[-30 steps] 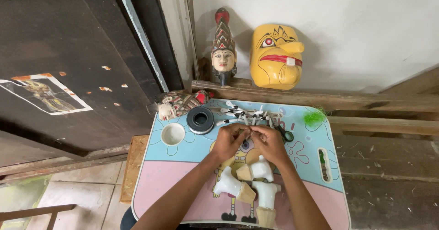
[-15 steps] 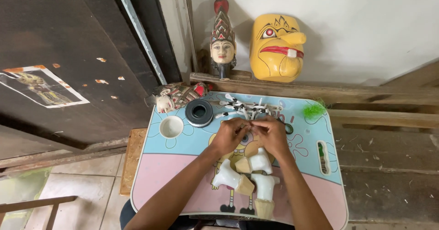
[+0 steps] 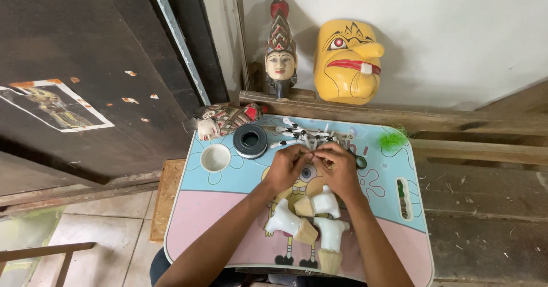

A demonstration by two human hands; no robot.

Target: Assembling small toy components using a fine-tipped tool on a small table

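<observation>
My left hand (image 3: 288, 167) and my right hand (image 3: 341, 170) meet at the middle of a small lap table (image 3: 200, 218) printed with a cartoon. Both sets of fingertips pinch one small pale piece between them, and the fingers mostly hide it. Just below my wrists lie three white-and-tan carved puppet parts (image 3: 297, 224). A heap of white sticks with black tips (image 3: 308, 134) lies just beyond my fingers.
A black thread spool (image 3: 250, 141) and a white cup (image 3: 215, 157) stand at the table's far left, with a lying puppet head (image 3: 220, 121) behind. A black scissors handle (image 3: 360, 162) and green fluff (image 3: 393, 139) are at the right. A yellow mask (image 3: 347, 61) and a crowned puppet head (image 3: 281, 58) lean on the wall.
My hands stay together at the same spot on the table, with the fingers working slightly. The view has shifted a little as my head moved.
</observation>
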